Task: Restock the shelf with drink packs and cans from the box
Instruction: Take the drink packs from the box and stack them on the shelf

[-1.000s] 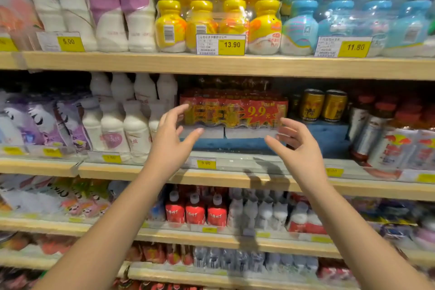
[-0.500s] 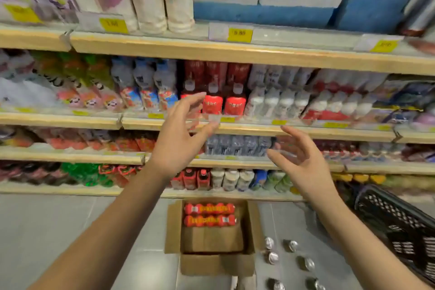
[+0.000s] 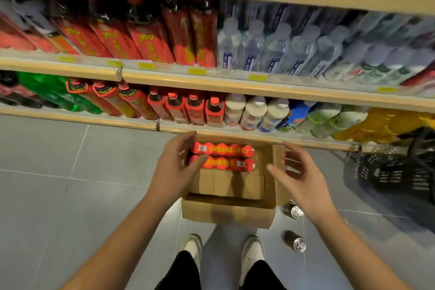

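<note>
My left hand (image 3: 175,169) hangs over the left end of the cardboard box (image 3: 226,213) on the floor, fingers spread and curled, empty; its fingertips overlap the ends of the drink packs in my view, though I cannot tell if they touch. My right hand (image 3: 297,173) is over the box's right wall, palm turned inward, fingers loosely spread, and it has hold of nothing.

Between my two hands, at the far end of the box, lie two red drink packs (image 3: 223,156) side by side. Each is a row of small bottles in red wrap with yellow Chinese characters and a white barcode patch; the writing is too blurred for me to read. Nearer to me in the box sits plain brown cardboard.

Below my right hand, two cans (image 3: 293,211) stand on the grey floor tiles just beside the box, silver tops showing. Further right is a black basket (image 3: 397,176).

Beyond my hands runs the shelf (image 3: 235,87): red-labelled bottles with yellow characters above, clear water bottles to their right, small red-capped and white bottles on the lowest row. The yellow price tags are smeared, unreadable. My shoes (image 3: 251,249) show beneath the box.
</note>
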Demonstrator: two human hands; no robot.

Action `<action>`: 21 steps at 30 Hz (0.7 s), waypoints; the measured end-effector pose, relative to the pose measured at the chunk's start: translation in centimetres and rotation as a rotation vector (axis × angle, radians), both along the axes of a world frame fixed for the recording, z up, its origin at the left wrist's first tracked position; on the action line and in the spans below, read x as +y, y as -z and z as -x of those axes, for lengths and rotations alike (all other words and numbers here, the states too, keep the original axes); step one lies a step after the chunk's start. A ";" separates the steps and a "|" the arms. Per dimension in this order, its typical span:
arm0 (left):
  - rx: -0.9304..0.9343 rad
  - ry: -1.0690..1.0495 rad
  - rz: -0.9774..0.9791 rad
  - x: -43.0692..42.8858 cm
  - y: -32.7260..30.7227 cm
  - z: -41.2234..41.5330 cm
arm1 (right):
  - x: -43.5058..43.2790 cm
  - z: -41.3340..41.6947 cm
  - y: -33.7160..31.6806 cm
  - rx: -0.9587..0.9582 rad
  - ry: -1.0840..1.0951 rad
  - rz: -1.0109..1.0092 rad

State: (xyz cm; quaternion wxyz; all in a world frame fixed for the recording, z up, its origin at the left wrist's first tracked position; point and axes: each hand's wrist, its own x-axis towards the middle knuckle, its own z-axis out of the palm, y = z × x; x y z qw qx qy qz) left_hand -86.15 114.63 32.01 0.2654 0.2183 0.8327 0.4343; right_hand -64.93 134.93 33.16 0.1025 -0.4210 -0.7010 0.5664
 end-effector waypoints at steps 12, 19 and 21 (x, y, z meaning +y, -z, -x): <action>0.061 -0.048 0.166 -1.5 36.4 0.4 | 2.1 0.3 37.7 -0.098 -0.041 -0.084; 0.050 -0.008 0.263 0.3 42.1 1.0 | 2.8 1.2 44.5 -0.219 -0.076 -0.174; 0.054 -0.031 0.274 0.7 42.8 1.2 | 2.8 1.4 45.2 -0.231 -0.083 -0.188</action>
